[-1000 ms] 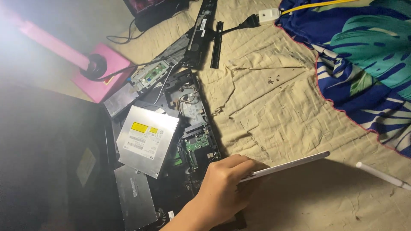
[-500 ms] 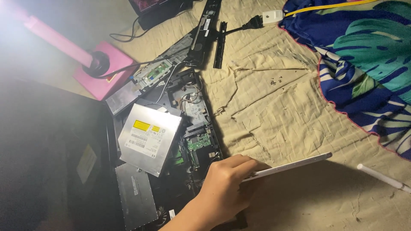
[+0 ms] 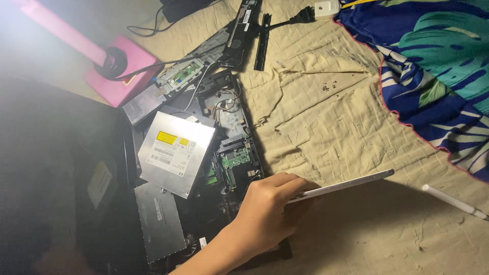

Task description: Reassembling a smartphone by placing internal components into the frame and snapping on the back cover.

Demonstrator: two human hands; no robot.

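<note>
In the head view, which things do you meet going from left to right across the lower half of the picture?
Silver drive → green circuit board → hand → thin white panel → white stick.

Wrinkled beige sheet (image 3: 346,127) w/ pink lamp (image 3: 119,76), glare top-left.
</note>
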